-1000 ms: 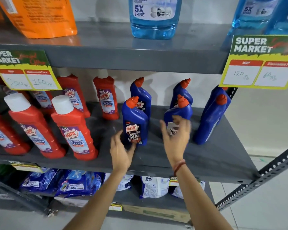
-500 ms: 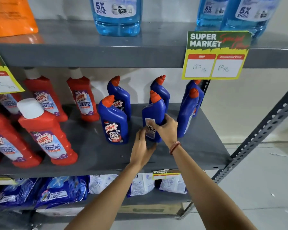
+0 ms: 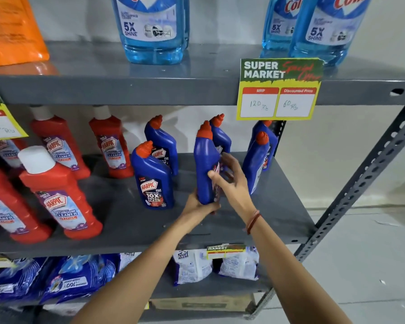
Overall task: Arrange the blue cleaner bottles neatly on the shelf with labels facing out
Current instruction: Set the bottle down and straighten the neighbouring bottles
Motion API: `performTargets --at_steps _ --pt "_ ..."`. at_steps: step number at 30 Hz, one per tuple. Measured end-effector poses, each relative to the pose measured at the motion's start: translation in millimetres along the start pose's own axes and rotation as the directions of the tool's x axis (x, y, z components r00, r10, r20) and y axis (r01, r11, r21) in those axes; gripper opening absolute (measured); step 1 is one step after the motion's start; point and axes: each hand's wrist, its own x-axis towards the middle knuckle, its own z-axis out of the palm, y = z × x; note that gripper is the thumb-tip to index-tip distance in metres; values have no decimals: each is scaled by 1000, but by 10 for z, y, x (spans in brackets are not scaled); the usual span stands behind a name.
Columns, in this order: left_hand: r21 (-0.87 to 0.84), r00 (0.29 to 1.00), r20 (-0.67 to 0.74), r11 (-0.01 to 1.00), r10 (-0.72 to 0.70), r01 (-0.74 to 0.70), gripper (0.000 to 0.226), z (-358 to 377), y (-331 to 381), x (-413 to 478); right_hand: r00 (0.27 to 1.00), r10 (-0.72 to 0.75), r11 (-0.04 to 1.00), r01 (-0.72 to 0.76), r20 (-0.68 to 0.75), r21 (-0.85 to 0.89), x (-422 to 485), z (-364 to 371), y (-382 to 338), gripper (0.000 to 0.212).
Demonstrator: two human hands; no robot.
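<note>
Red cleaner bottles (image 3: 59, 195) crowd the shelf (image 3: 131, 225) at left. A blue bottle (image 3: 153, 178) stands label-out. Beside it, the left hand (image 3: 198, 206) cups the held bottle (image 3: 205, 164) at its base, the right hand (image 3: 229, 181) grips its side, label turned right. Two side-on bottles (image 3: 256, 160) stand beyond.

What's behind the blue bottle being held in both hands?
Directly behind the held bottle stands another blue bottle; only its red cap and upper shoulder show. Its label and base are covered by the held bottle and right hand.
</note>
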Motion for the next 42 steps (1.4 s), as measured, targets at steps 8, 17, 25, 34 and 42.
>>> performTargets --at_steps 8,17,25,34,42 --pt "127 998 55 992 -2 -5 37 -109 42 -21 989 137 990 -138 -48 -15 177 -50 146 54" --pt "538 986 -140 843 93 -3 58 -139 -41 203 991 112 990 -118 -79 -81 125 1 410 58" --pt "443 929 -284 892 238 -94 37 -107 -419 -13 989 142 985 -145 -38 -93 48 -51 620 56" --pt "479 751 -450 840 483 -253 28 358 -389 -378 881 168 986 -158 -442 60 -289 -611 688 50" --pt "478 930 -113 840 350 -258 60 1021 -309 43 947 277 948 -298 -163 -117 232 -1355 753 79"
